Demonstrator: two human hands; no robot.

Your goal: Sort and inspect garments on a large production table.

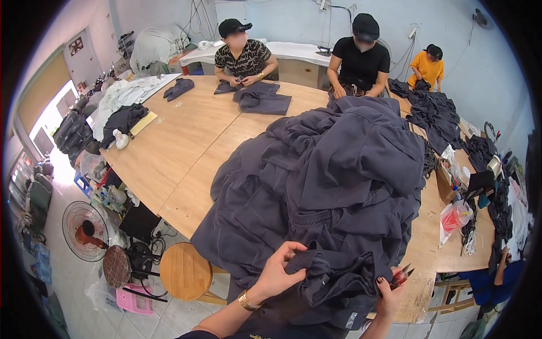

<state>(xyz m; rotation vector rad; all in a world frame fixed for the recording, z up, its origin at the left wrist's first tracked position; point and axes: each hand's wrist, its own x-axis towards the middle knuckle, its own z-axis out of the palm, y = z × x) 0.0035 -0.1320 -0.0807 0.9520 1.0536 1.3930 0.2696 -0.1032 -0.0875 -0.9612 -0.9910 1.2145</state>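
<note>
A dark grey garment with a gathered elastic edge and a small pale label is stretched between my hands at the table's near edge. My left hand is closed on its gathered edge, thumb and fingers pinching the cloth. My right hand holds small red-handled thread snips with the points sticking up, and its thumb presses at the garment's right side. Just beyond my hands rises a large heap of the same dark grey garments.
The heap covers much of the wooden table. Two people in black caps handle dark cloth across it; another in orange stands farther right. A round stool and a fan stand left. A cup with red drink is right.
</note>
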